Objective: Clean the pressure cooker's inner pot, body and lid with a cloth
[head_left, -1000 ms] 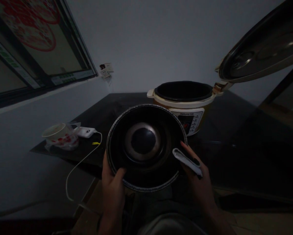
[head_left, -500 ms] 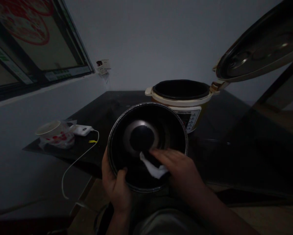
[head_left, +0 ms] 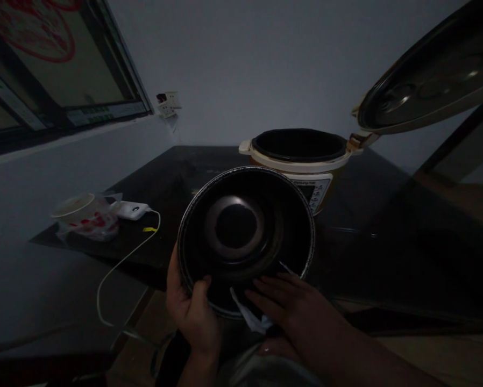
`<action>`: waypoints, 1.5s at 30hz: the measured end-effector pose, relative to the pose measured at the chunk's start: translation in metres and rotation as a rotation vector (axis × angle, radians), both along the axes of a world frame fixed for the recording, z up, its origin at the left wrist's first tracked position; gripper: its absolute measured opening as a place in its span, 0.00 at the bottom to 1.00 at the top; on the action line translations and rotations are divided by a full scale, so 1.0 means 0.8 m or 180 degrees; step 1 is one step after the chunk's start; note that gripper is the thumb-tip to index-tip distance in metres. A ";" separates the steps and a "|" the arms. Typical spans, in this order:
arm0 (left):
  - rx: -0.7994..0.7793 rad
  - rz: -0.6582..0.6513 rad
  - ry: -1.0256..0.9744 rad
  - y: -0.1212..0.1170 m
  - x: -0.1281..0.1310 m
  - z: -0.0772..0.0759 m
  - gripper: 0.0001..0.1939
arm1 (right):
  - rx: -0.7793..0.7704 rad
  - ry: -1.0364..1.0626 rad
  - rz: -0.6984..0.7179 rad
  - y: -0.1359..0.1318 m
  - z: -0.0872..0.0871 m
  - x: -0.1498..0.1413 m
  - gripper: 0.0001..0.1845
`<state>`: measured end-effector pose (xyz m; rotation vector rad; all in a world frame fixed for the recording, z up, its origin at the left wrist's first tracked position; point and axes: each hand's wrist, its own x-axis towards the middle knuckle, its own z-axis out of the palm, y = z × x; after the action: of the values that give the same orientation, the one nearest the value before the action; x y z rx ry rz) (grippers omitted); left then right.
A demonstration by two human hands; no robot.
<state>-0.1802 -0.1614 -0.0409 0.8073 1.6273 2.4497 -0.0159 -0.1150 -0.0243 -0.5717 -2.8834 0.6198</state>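
I hold a round black inner pot [head_left: 245, 236] tilted toward me, its inside facing the camera. My left hand [head_left: 193, 314] grips its lower left rim, thumb inside the rim. My right hand [head_left: 296, 309] lies with fingers pressed flat on a small white cloth [head_left: 251, 317] against the pot's inner wall at the lower edge. Behind the pot stands a cream and gold rice cooker [head_left: 302, 161] on the dark table [head_left: 386, 236], its lid [head_left: 427, 86] swung open to the upper right.
On the table's left end sit a white paper bowl in a plastic bag [head_left: 84, 217] and a white power bank [head_left: 132, 210] with a white cable [head_left: 116, 269] hanging off the edge. A window [head_left: 43, 70] fills the upper left; a wall socket [head_left: 167, 103] sits in the corner.
My right hand brought the cloth from the pot's right rim into the pot, then drew it down to the lower inner edge. The left hand kept its grip.
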 end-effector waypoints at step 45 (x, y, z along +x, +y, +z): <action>-0.0147 -0.0125 0.0604 0.000 0.017 0.013 0.32 | 0.1687 -0.0191 -0.0846 0.150 -0.027 -0.019 0.25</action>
<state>-0.1665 -0.1611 -0.0302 1.0830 1.7033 2.3625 -0.0311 0.0050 -0.0458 -0.8651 -2.7749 -0.1992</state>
